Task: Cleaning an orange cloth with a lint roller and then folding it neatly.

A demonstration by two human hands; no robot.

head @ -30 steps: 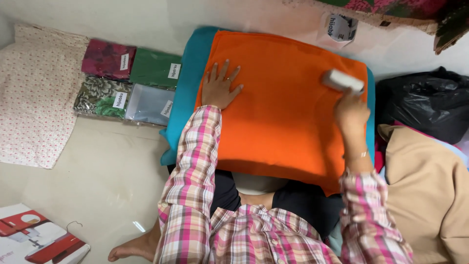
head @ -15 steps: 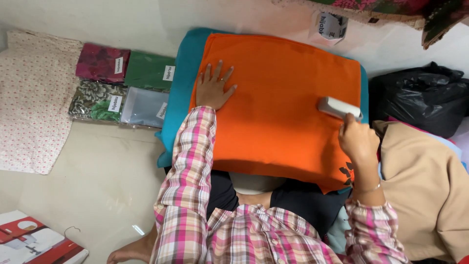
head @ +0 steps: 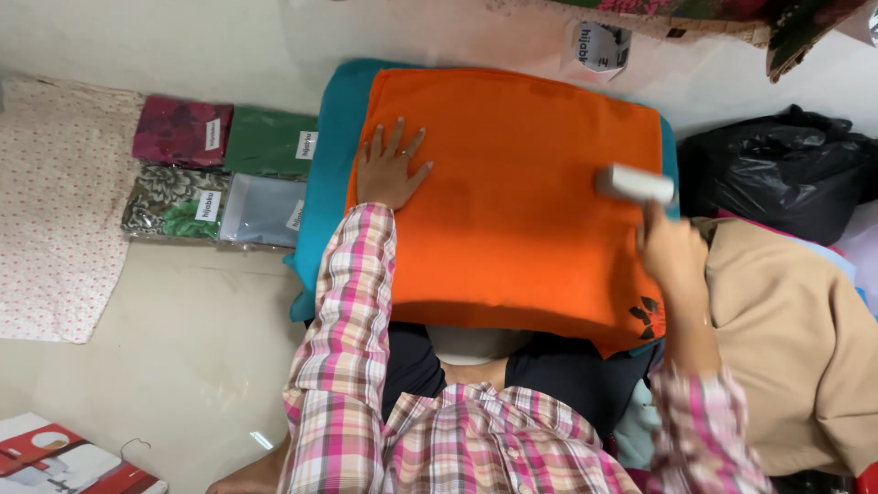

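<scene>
Right hand motion-blurred; its grip on the white lint roller unclear. Teal cushion mostly hidden beneath orange cloth. Red-white box left of cloth, cut off by the edge.

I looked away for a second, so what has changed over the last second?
The right hand drew the white roller from the far right corner of the orange cloth back toward the person, keeping its grip. The left hand stayed flat on the cloth.
</scene>
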